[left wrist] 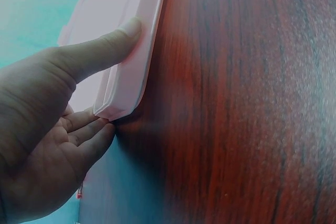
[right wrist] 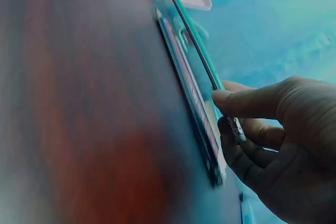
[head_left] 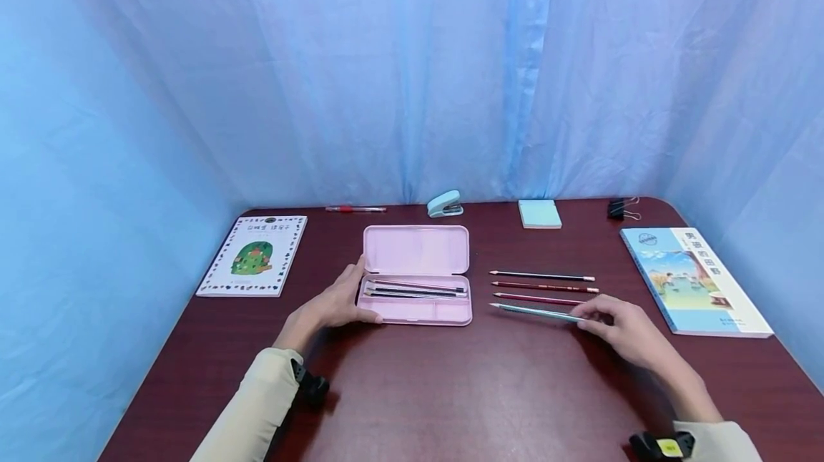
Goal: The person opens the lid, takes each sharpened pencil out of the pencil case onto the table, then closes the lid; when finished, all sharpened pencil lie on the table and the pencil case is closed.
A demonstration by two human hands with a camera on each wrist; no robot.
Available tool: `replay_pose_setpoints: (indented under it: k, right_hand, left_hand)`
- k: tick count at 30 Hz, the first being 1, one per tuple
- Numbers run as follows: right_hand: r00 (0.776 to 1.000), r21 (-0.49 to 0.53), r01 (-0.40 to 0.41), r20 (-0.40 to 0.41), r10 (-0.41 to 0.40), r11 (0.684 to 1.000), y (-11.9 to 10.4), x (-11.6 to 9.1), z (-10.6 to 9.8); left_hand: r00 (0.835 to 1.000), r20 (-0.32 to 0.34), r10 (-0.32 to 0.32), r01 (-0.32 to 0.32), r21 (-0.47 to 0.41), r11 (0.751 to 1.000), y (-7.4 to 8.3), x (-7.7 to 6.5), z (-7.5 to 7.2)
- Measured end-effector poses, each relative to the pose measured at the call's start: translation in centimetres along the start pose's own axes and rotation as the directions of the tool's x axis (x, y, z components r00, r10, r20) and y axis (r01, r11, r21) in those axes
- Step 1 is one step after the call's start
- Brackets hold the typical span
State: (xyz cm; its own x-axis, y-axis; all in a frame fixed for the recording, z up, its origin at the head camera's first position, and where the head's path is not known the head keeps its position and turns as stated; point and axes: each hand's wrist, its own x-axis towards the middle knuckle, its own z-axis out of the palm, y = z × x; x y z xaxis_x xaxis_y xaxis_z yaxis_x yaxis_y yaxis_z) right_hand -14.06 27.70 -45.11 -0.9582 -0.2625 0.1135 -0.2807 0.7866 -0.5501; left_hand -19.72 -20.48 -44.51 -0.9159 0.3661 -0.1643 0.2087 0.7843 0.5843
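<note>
Holding green pencil [head_left: 533, 312] in right grip [head_left: 619, 328], clamped between thumb and fingers close to the eraser end. Located right of pink pencil case [head_left: 402, 311], on the near side of a row of loose pencils; aimed tip-first leftward, toward the case. Cannot tell whether the tip clears the desk [head_left: 450, 383].

Found just beyond, roughly parallel on the desk: red pencil [head_left: 536, 298], brownish-red pencil [head_left: 546, 286], dark pencil [head_left: 541, 276].

Bracing the case with left grip [head_left: 335, 302]: corner held between thumb on the near wall and fingers at the left end. Standing open, with lid [head_left: 417, 249] laid back on the far side. Containing several stored pencils [head_left: 418, 291] in the long rear compartment; bare in front.

Judge step in hand as picking one loose pencil from the row, case steadied for loading. Would call next, by estimate, for raising the pencil, carrying it left and aligning it lengthwise with those stored before release.

Logged along the far edge, left to right: red pen [head_left: 355, 209], stapler [head_left: 444, 204], note pad [head_left: 540, 214], binder clip [head_left: 618, 209]. Flanked by white book [head_left: 252, 257] at left, blue-and-white book [head_left: 698, 283] at right. Backed by blue curtain [head_left: 360, 90].
</note>
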Motion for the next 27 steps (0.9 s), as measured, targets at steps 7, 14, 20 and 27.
replay_pose_setpoints:
  k: [7, 14, 20, 27]
  right_hand:
    - [0.999, -0.018, -0.04, 0.005, 0.041, 0.999, 1.4, -1.9, -0.2]
    - [0.998, -0.042, -0.001, -0.056, -0.001, 0.999, 1.8, -2.0, 0.3]
    - [0.995, -0.091, 0.044, -0.084, -0.052, 0.995, 1.6, -2.0, 0.3]
    - [0.986, -0.112, 0.121, -0.104, -0.133, 0.986, -1.8, 0.1, 0.1]
  left_hand:
    - [1.0, 0.0, -0.009, 0.009, 0.012, 1.0, -0.3, 0.0, 0.0]
    - [1.0, 0.002, 0.008, -0.008, 0.005, 1.0, -0.3, -0.2, 0.0]
    - [1.0, 0.003, 0.014, -0.014, 0.007, 1.0, -0.2, -0.1, 0.1]
    - [1.0, -0.001, -0.001, 0.001, 0.003, 1.0, 0.0, 0.0, 0.0]
